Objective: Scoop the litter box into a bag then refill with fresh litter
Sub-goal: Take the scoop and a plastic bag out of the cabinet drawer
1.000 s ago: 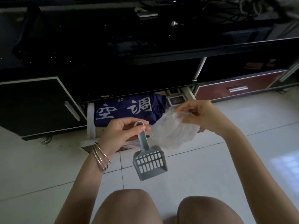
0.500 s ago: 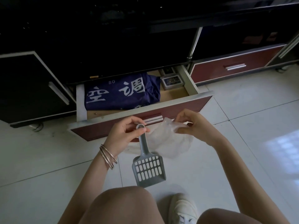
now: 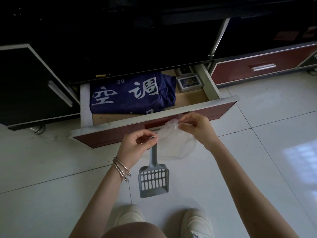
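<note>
Over the pale tiled floor [image 3: 51, 169], the left hand [image 3: 135, 145] pinches the handle loop of a grey slotted plastic litter scoop [image 3: 153, 181] hanging blade-down; the right hand [image 3: 195, 127] pinches a crumpled clear plastic bag [image 3: 176, 145]. Beyond, an open red-fronted drawer [image 3: 214, 102] holds a folded navy cloth [image 3: 133, 97].

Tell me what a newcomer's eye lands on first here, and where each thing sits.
First, the grey slotted litter scoop hanging mid-frame over the pale floor tiles, its handle pinched by the left hand. Beside it, the right hand pinches a thin clear plastic bag. Behind them, an open drawer holds a folded navy cloth with large white characters.
</note>
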A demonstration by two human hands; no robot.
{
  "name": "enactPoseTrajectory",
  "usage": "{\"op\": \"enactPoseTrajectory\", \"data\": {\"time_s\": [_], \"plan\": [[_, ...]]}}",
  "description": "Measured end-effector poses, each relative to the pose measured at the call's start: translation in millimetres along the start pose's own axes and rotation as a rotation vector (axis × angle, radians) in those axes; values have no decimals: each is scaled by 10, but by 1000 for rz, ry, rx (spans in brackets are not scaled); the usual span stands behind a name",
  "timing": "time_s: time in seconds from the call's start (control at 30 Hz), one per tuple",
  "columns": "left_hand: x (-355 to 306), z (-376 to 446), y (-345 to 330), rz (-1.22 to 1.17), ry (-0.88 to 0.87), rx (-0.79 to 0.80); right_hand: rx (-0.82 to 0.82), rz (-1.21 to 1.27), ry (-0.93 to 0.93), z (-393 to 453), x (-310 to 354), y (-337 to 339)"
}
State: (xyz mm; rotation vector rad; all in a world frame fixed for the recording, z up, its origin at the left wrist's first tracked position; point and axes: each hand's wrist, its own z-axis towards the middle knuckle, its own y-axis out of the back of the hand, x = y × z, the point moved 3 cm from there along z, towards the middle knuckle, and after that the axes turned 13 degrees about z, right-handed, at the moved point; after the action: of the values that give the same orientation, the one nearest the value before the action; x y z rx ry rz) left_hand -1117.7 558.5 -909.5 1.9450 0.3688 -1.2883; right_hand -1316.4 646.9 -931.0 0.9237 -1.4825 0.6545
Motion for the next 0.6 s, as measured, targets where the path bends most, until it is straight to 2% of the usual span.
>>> {"op": "enactPoseTrajectory", "data": {"time_s": [0.17,0.37,0.6], "plan": [[39,71,-46,-19,6,15,-78,116,-17,52,-101,-95],[63,207,-89,-27,13,24,-247,192,29,140,-148,-157],[-21,451,-57,-59,2,-3,-228,234,53,324,-153,-206]]}}
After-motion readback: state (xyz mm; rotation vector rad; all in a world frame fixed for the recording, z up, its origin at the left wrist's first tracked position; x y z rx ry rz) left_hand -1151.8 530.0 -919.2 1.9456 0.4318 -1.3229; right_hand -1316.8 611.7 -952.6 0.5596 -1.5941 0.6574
